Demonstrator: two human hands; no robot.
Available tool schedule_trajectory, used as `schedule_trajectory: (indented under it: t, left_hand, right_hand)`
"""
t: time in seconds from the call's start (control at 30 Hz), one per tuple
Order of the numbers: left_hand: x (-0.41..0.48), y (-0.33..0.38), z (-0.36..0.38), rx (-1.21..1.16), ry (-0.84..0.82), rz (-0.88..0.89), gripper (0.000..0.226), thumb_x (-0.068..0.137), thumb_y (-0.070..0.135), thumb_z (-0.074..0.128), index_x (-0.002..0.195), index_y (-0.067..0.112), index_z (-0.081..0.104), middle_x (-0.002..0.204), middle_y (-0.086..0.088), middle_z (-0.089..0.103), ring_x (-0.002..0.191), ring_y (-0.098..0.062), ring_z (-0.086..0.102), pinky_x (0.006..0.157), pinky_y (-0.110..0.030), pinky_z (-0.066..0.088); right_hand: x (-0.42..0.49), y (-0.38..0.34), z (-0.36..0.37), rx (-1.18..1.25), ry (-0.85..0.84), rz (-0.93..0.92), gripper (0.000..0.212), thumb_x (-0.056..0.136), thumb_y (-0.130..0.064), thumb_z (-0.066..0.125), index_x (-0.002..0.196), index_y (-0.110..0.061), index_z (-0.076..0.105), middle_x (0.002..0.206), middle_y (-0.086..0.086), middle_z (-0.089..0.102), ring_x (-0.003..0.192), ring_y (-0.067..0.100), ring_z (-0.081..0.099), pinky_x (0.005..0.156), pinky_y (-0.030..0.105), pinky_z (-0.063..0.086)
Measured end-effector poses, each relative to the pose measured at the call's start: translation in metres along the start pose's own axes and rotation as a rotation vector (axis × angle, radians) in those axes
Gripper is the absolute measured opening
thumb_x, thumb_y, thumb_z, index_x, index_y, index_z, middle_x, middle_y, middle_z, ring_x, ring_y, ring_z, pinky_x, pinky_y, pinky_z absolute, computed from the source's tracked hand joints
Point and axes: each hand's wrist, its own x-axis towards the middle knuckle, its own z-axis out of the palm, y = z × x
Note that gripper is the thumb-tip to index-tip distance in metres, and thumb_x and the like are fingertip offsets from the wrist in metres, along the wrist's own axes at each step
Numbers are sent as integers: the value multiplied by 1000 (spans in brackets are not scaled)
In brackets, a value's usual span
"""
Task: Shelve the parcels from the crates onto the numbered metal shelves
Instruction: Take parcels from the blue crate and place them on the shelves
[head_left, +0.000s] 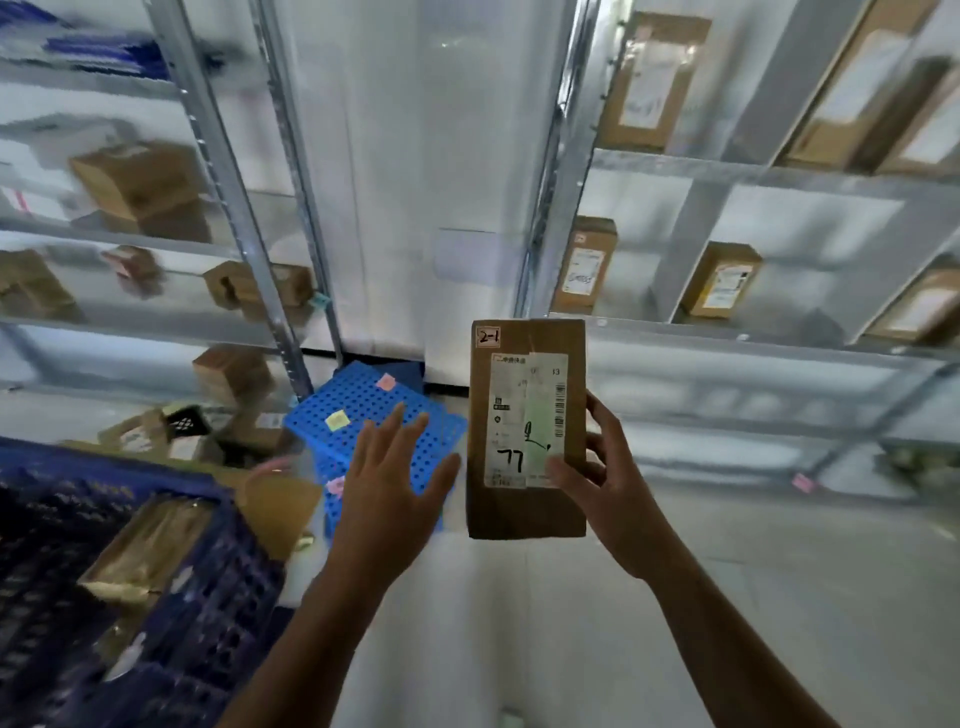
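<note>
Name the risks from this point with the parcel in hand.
1. Only the right hand grips the parcel, by one edge; the left hand is open and apart from it, so it may slip.
2. Blue crates lie tilted on the floor ahead: a likely trip hazard.
3. Shelf numbers are unreadable here, so the 2-1 mark may get mismatched.

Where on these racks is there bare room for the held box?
On the right rack, a bare stretch lies between the tall box and the small box, just above the held parcel; the lower shelf looks bare too. The left rack and the floor by the blue crates are crowded.
</note>
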Motion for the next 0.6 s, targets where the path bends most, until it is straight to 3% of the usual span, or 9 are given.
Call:
schedule_trajectory:
  t: [0.13, 0.3, 0.47, 0.6]
  left_hand:
    - [13, 61, 78, 53, -95, 59, 73, 96, 63, 48, 160, 34, 29, 171, 8, 14, 158, -19, -6, 129, -49, 5]
    - [28, 118, 153, 69, -169, 101, 77, 92, 69, 41, 159, 34, 28, 171, 8, 13, 158, -17, -7, 129, -49, 5]
    - [49, 145, 194, 90, -207, 132, 71, 95, 64, 46, 158, 37, 26, 171, 11, 12, 154, -10, -12, 128, -46, 1]
    - [90, 149, 214, 135, -226, 140, 72, 96, 63, 46, 159, 36, 26, 171, 10, 11, 157, -14, -10, 129, -48, 3]
  right_hand:
    - [-14, 22, -93, -8, 73, 50, 79, 88, -42, 78, 150, -58, 32, 137, -7, 62, 122, 14, 68, 90, 45, 64]
    - [-18, 46, -184, 4, 144, 64, 77, 86, -40, 78, 145, -64, 35, 135, -10, 62, 122, 12, 67, 88, 40, 65]
    - [2, 63, -233, -11, 167, 83, 73, 89, -43, 79, 136, -75, 33, 138, -15, 59, 123, 12, 66, 90, 41, 64]
    - [40, 76, -249, -16, 193, 90, 72, 85, -48, 78, 133, -78, 32, 138, -15, 59, 125, 14, 64, 92, 42, 64]
